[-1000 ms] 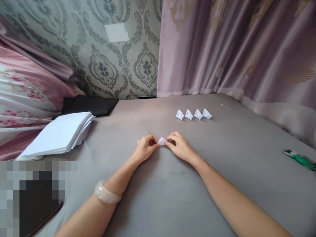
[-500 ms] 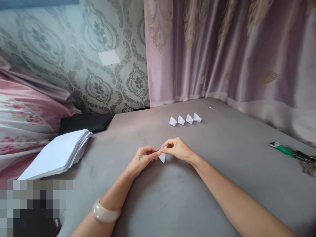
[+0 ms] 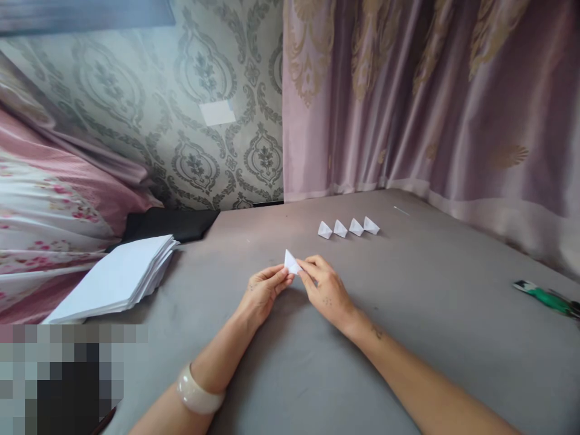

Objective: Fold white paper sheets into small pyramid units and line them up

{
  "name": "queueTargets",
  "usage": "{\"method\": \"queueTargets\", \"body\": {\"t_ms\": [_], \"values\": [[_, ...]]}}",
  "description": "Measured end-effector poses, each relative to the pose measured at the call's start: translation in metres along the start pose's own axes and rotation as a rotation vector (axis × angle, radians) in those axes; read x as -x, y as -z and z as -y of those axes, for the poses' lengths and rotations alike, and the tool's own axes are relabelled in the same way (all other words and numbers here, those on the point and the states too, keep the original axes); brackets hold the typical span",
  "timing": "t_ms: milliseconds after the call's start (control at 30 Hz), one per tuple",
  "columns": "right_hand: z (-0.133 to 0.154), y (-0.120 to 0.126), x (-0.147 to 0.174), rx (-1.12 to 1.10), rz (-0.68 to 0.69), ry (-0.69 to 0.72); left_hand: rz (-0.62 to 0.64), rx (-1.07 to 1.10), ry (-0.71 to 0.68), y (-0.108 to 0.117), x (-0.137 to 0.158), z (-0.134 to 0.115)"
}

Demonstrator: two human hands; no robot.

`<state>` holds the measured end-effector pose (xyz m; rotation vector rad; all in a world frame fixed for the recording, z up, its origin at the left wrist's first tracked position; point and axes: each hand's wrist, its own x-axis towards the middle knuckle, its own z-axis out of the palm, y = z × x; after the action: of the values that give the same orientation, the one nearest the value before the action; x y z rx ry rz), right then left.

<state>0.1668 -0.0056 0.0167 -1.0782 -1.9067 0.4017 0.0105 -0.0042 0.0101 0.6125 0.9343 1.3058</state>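
Four folded white paper pieces (image 3: 341, 229) sit in a row on the grey surface (image 3: 290, 374), looking finished, judging by their matching pointed shapes. A fifth piece (image 3: 291, 263) is held between the hands, with the row at its two o'clock and its own tip pointing toward twelve. The left hand (image 3: 261, 291) pinches its lower left part between thumb and fingers; the right hand (image 3: 328, 292) has thumb and fingers closed on its right corner. Its folding seems well advanced, though the creases are too small to read; it has not joined the row. At nine o'clock lies a thick paper stack (image 3: 118, 275), its top sheet unfolded; at three, well apart, a green-handled tool (image 3: 546, 298).
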Motion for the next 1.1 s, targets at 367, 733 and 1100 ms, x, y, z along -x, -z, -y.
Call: {"method": "queueTargets", "body": {"t_ms": [367, 733, 1100], "values": [[0.014, -0.005, 0.007, 0.009, 0.003, -0.087, -0.005, -0.151, -0.119, 0.001, 0.001, 0.007], [-0.013, 0.019, -0.012, -0.808, 0.439, -0.549, 0.333, -0.075, 0.152, -0.005, 0.011, -0.007], [-0.017, 0.031, -0.012, -1.042, 0.765, -0.544, 0.644, -0.059, 0.306, 0.006, 0.015, -0.012]]}}
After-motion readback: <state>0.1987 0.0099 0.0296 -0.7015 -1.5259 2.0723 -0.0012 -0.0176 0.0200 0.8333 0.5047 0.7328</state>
